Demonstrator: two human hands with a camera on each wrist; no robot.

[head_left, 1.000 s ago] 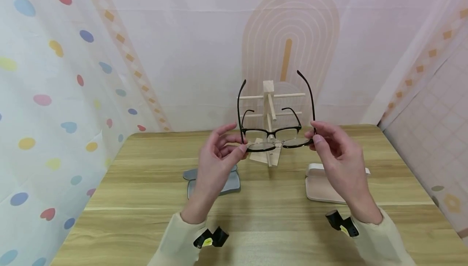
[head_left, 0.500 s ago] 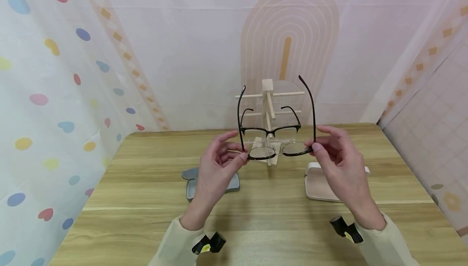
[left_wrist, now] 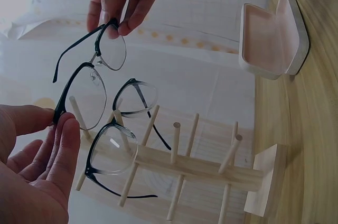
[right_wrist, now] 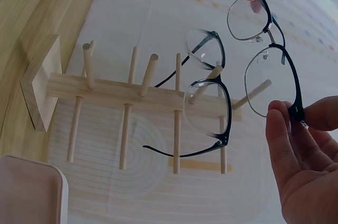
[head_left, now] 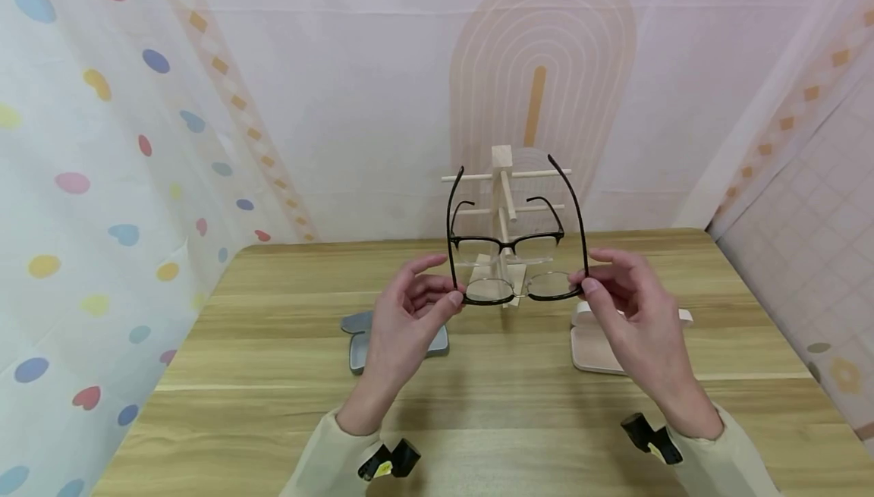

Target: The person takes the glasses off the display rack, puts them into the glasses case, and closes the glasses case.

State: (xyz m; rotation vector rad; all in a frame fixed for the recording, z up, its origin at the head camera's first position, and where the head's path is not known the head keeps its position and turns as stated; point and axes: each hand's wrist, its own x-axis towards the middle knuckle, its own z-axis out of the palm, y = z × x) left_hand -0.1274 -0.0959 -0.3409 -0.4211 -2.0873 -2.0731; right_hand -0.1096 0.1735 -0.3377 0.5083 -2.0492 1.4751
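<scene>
The thumb and fingertips of the left hand (head_left: 410, 322) pinch one outer corner of a pair of dark-browed glasses (head_left: 488, 302), with its other fingers bent and spread loosely behind. The right hand (head_left: 638, 322) pinches the opposite corner the same way, thumb toward the wearer of the camera. Between them the pair is held up at the centre of the head view — its dark brow along the lower edge of the lenses, thin metal rims above, both temples unfolded and pointing up the frame.

Just beyond, at centre, stands a pale wooden display stand (head_left: 501, 159) with rows of pegs. A second pair of glasses (head_left: 478, 239), black along the top and clear below, hangs on it, its temples open; the two wrist views show its bridge at a front peg, apart from the pair in hand.

Left of centre, partly behind the left forearm, an open grey case (head_left: 437, 341) lies on the wood-grain table (head_left: 273, 345). Right of centre, an open white case (head_left: 597, 349) with a pinkish lining is half covered by the right hand. Cream sleeves (head_left: 328, 459) enter at the bottom — a black device (head_left: 406, 457) at each wrist. A printed cloth (head_left: 362, 102) fills the upper frame, with coloured dots at left.
</scene>
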